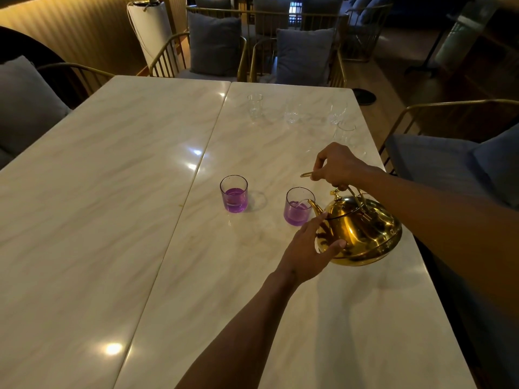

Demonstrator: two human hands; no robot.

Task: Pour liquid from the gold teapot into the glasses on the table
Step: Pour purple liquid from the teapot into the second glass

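The gold teapot [365, 231] is tilted to the left above the marble table [140, 220], its spout over the rim of a short glass [298, 206] that holds purple liquid. My right hand [337, 165] grips the teapot's handle from above. My left hand [306, 248] rests with spread fingers against the pot's front side. A second short glass [234, 194] with purple liquid stands to the left of the first one.
Several empty clear glasses stand at the far right of the table, among them one [255, 105] and another [344, 133] just behind my right hand. Gold-framed chairs with grey cushions [214, 46] surround the table. The table's right edge runs close to the teapot.
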